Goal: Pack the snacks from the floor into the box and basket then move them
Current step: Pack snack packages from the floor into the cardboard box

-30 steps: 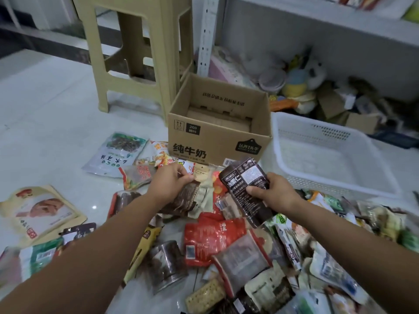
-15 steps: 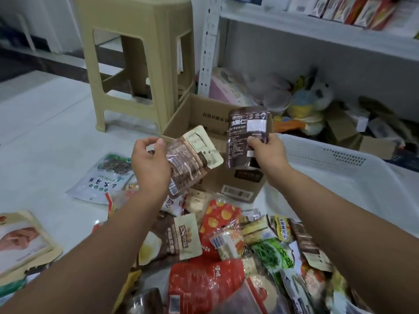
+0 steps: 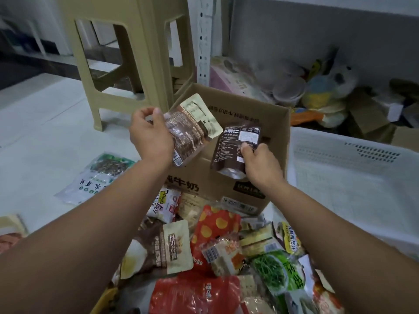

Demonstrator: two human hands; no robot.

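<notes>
- The left hand (image 3: 150,137) is closed around the left edge of a brown-and-cream snack pouch (image 3: 192,128), holding it tilted above the near-left corner of the cardboard box (image 3: 275,132).
- The right hand (image 3: 260,165) pinches the lower right side of a dark brown packet (image 3: 235,146) between thumb and fingers, holding it upright over the open box.
- The 2 packets are just beside each other, apart.
- The box stands open on the floor (image 3: 45,137), printed characters on its near wall.
- To its right, touching or nearly so, sits a white plastic basket (image 3: 353,159).
- A heap of snack packets (image 3: 217,252) lies on the floor near the person, between the forearms; a white-and-green bag (image 3: 97,175) lies alone to the left.
- A beige plastic stool (image 3: 133,57) stands far left of the box.
</notes>
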